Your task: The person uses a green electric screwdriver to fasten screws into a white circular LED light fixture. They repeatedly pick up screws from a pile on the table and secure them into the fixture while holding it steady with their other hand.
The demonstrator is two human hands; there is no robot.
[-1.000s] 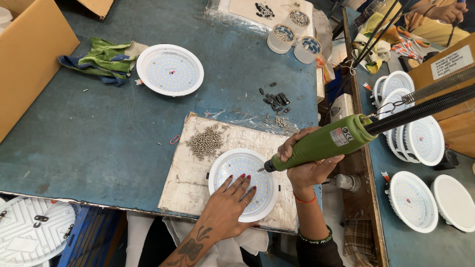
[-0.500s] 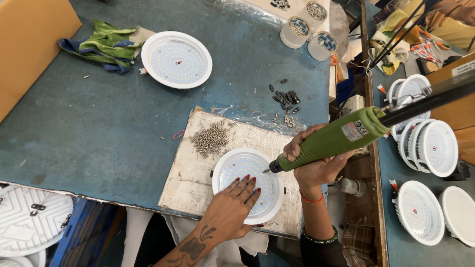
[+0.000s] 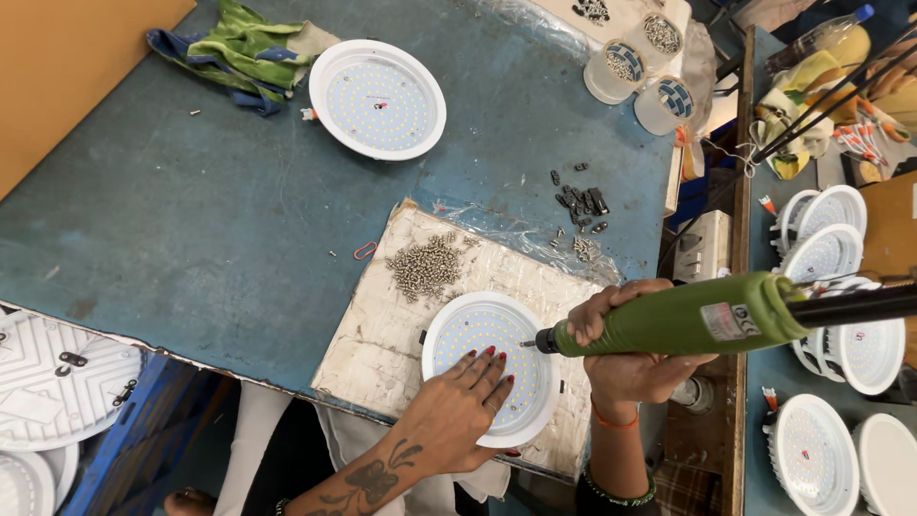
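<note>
On the blue table, the left hand lies open, steadying the light, brittle-looking round lamp at its 6 o'clock rim, while the right hand grips the stiff green screwdriver at 3 o'clock.

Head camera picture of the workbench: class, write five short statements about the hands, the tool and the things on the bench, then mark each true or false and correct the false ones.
1. The right hand holds a green electric screwdriver. True.
2. The left hand grips a pile of screws. False: it lies flat on the round white lamp disc.
3. The lamp disc under the hands sits on a pale board. True.
4. The pile of small screws lies inside a plastic cup. False: it lies loose on the board.
5. A second round lamp disc lies on the blue table, near a green cloth. True.
</note>
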